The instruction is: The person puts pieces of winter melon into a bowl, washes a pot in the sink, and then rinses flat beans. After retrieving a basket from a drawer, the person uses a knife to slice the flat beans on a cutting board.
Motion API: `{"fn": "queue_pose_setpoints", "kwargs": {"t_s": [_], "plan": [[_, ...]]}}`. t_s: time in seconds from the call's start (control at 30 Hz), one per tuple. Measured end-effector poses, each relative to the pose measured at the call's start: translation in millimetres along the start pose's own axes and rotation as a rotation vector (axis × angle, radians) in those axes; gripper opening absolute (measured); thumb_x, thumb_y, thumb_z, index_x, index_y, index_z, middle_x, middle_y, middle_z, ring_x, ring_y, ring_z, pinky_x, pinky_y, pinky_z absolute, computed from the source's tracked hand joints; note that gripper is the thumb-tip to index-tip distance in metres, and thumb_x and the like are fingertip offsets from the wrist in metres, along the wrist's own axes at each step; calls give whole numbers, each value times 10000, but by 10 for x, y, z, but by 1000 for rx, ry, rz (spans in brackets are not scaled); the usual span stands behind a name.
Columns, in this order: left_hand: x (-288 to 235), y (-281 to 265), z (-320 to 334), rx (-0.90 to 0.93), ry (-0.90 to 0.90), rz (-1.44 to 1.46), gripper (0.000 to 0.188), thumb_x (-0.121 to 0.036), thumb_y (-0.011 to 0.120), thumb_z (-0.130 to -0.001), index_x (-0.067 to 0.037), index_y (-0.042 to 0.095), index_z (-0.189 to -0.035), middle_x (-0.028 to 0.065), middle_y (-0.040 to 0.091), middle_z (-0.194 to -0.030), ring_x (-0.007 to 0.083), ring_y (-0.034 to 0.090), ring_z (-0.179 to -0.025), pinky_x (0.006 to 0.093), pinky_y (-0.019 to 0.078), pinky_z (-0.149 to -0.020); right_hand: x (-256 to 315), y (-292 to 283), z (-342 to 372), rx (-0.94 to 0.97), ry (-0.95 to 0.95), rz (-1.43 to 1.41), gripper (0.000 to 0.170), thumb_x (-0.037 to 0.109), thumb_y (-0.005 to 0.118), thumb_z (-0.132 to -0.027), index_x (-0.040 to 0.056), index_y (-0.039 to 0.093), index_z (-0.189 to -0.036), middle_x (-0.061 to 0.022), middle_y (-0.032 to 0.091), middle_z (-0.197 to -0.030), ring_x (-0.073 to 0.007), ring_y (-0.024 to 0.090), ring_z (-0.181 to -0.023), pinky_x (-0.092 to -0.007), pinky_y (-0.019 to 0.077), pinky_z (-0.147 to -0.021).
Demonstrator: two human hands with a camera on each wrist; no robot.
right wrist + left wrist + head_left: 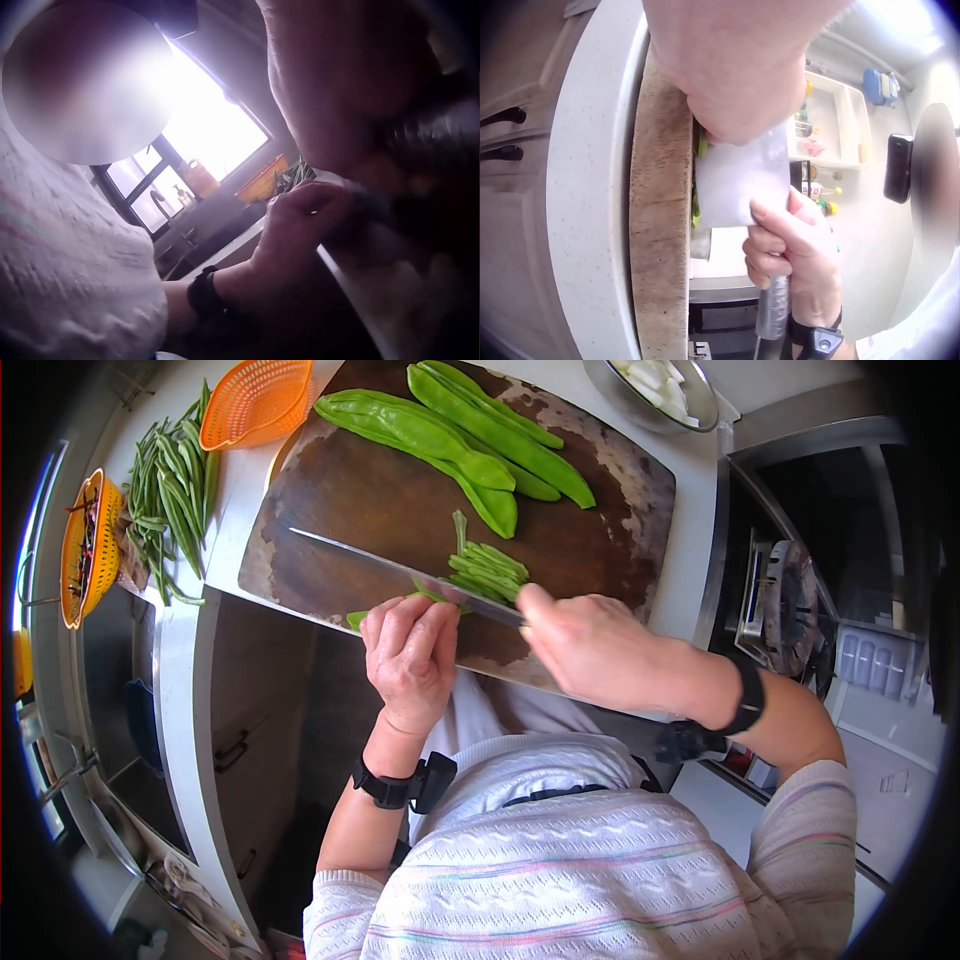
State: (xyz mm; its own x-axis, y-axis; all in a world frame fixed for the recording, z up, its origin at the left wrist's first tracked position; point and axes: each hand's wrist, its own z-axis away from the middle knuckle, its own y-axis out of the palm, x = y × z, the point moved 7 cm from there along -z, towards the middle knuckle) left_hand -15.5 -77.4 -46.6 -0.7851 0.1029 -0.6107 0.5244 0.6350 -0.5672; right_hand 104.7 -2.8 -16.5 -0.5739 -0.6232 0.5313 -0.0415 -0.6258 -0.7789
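My right hand (605, 650) grips a cleaver (731, 184) by its handle, thumb against the broad blade. The blade lies slantwise over the wooden cutting board (350, 490), right beside my left hand (408, 655). With its fingers curled, the left hand holds a flat green bean (355, 620) down at the board's near edge, mostly hidden under the fingers. Just beyond the blade is a small pile of cut green strips (488, 572). Several whole flat beans (420, 435) lie across the board's far side. The right wrist view is dark, its blade hidden.
Left of the board are an orange basket (258, 380), a heap of thin green beans (175, 485) and a yellow basket (105, 560) with dark contents. A metal bowl (712, 415) with white pieces stands at the back right. A stove burner (790, 605) is to the right.
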Motion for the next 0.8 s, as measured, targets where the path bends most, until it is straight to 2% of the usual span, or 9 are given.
{"fn": "queue_pose_setpoints", "kwargs": {"t_s": [0.2, 0.27, 0.47, 0.8], "plan": [[-24, -106, -69, 55, 6, -42, 169, -12, 720, -685, -75, 667, -834, 51, 596, -841, 246, 560, -821, 339, 467, -737, -56, 2, -24, -56, 6, -17, 168, 117, 490, -890, -22, 396, -892, -215, 553, -597, -421, 573, -603, -497, 450, -547], [7, -142, -52, 57, -22, -123, 156, -45, 728, -691, -93, 673, -829, 36, 577, -827, 227, 545, -815, 331, 444, -732, -53, -8, -22, -49, -2, -13, 166, 116, 491, -891, -22, 400, -899, -213, 550, -594, -422, 571, -608, -492, 448, -548], [46, -111, -3, 39, -11, -125, 137, -62, 724, -705, -99, 673, -828, 25, 567, -823, 208, 534, -802, 324, 392, -749, -80, -84, 72, -8, 39, -18, 175, 113, 497, -893, -23, 387, -880, -217, 535, -583, -424, 559, -585, -487, 429, -529], [56, -109, -6, 46, -2, -115, 128, -67, 720, -710, -102, 671, -822, 23, 557, -815, 205, 528, -800, 325, 384, -740, -14, -96, 118, 24, 27, 3, 171, 99, 491, -895, -19, 371, -867, -195, 509, -539, -411, 553, -552, -476, 430, -511]]}}
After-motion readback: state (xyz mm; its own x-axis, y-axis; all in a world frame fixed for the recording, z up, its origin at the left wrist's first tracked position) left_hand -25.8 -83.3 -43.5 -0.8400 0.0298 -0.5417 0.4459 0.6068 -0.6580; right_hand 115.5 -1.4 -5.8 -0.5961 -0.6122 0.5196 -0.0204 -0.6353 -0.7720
